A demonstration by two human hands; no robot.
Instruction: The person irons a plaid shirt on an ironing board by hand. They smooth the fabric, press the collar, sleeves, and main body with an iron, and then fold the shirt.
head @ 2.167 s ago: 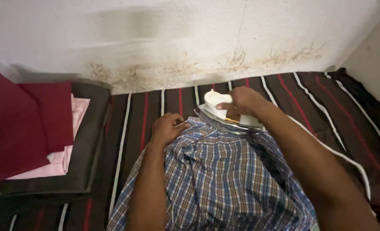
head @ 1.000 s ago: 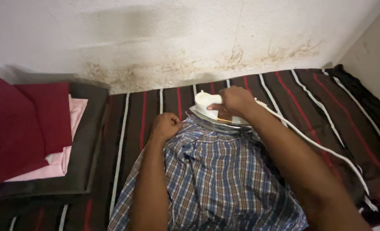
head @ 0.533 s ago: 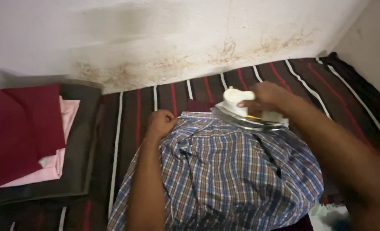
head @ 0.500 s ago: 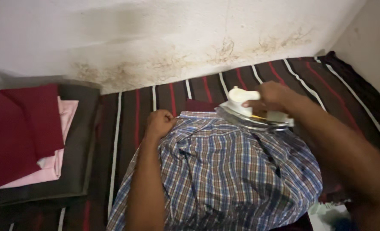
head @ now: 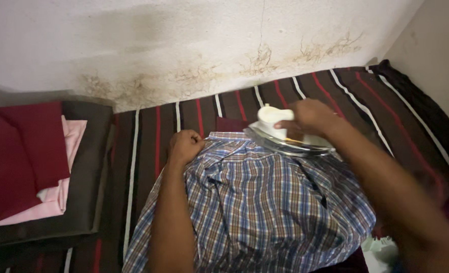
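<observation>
A blue, white and brown checked shirt (head: 265,207) lies spread on a dark cloth with red and white stripes (head: 148,131). My right hand (head: 310,117) grips the handle of a white iron (head: 277,132) with a metal soleplate, which rests on the shirt's far edge. My left hand (head: 185,145) is closed in a fist on the shirt's top left corner, pinning the fabric down. My forearms cover parts of the shirt.
At the left, folded maroon (head: 17,156) and pink (head: 65,167) clothes sit stacked on a dark grey folded cloth (head: 90,172). A stained white wall (head: 184,50) runs along the back. Something pale green and white (head: 384,250) shows at the bottom right.
The iron slid from the shirt's middle collar area out to the right, then back a little to the left. My left fist stayed on the shirt's corner.
</observation>
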